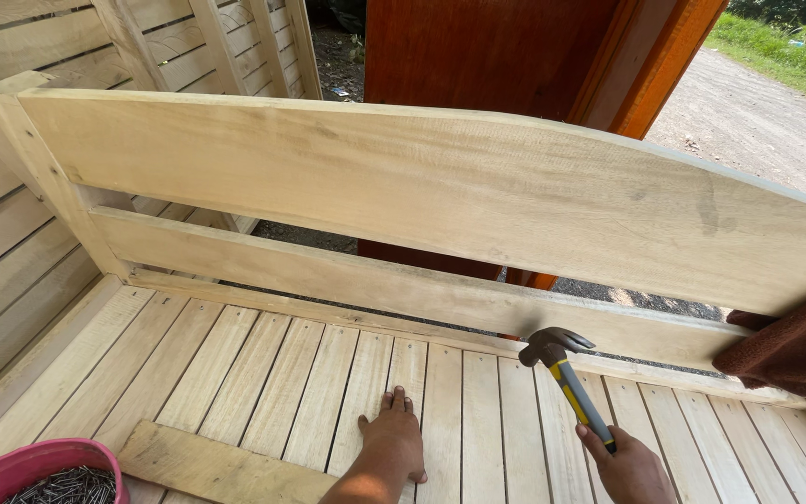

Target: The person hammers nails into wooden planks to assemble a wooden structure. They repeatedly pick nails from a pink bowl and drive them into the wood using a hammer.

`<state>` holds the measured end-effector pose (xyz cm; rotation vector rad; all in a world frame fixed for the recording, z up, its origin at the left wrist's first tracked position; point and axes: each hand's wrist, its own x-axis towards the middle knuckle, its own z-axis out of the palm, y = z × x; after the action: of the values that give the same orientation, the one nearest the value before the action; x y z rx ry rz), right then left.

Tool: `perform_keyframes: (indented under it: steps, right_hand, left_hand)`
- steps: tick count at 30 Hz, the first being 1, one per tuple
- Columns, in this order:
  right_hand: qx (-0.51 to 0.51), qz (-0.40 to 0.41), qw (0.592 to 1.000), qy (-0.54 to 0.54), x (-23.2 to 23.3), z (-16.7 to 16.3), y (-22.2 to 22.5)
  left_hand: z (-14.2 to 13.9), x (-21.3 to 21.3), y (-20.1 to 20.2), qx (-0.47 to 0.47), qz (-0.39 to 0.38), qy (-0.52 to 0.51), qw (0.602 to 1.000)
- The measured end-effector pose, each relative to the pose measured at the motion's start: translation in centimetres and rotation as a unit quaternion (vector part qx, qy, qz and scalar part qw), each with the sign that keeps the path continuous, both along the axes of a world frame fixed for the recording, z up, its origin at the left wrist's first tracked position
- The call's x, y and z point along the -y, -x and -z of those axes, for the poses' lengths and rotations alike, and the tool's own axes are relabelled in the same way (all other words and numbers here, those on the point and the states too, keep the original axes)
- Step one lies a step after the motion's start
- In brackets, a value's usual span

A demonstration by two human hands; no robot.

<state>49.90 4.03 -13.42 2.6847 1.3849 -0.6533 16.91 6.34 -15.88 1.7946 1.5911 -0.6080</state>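
Hammer raised over a pale slatted bench seat.
Right hand [629,467] grips the claw hammer [566,373]; left hand [394,441] lies open, flat on the slats [263,373]. Pink bowl [11,464] holds nails [72,485].

The pink bowl [39,467] of nails [72,486] at the near left is cut off by the bottom edge. The right hand [629,469] runs out of view below, its fingers [599,441] hiding the hammer [566,369] handle's end. The brown cloth [790,345] is clipped at the right edge. The loose board [221,469] passes under the left hand [394,439].
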Motion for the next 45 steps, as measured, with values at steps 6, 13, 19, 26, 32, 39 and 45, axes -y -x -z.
perform_keyframes:
  steps: [6, 13, 19, 26, 32, 39, 45]
  right_hand:
    - [-0.016, 0.029, 0.999, -0.006, 0.1, 1.5, 2.1]
    - [-0.001, 0.010, 1.000, -0.001, -0.2, 1.4, -0.2]
    - [-0.036, 0.028, 0.997, -0.054, 0.5, 1.4, 0.9]
    - [-0.070, 0.072, 0.994, 0.037, 0.6, 1.1, 5.1]
    - [-0.067, 0.026, 0.997, -0.001, 0.6, 1.4, 7.3]
    - [-0.081, -0.050, 0.995, 0.001, -1.9, 2.7, 17.9]
    - [-0.147, -0.166, 0.975, -0.017, -2.6, 1.5, 28.4]
  left_hand:
    - [0.5, 0.1, -0.1, -0.003, 0.004, -0.001, 1.000]
    - [1.1, -0.1, 0.0, -0.002, -0.004, -0.019, 1.000]
    - [0.7, 0.0, 0.0, -0.008, -0.004, -0.023, 1.000]
    - [-0.1, 0.3, 0.2, -0.004, 0.007, -0.007, 1.000]
    - [0.8, 1.7, 2.7, 0.080, 0.055, -0.102, 0.990]
    - [0.6, 2.8, 12.6, 0.039, -0.069, -0.120, 0.990]
    - [-0.2, 5.3, 23.4, -0.039, -0.231, -0.176, 0.956]
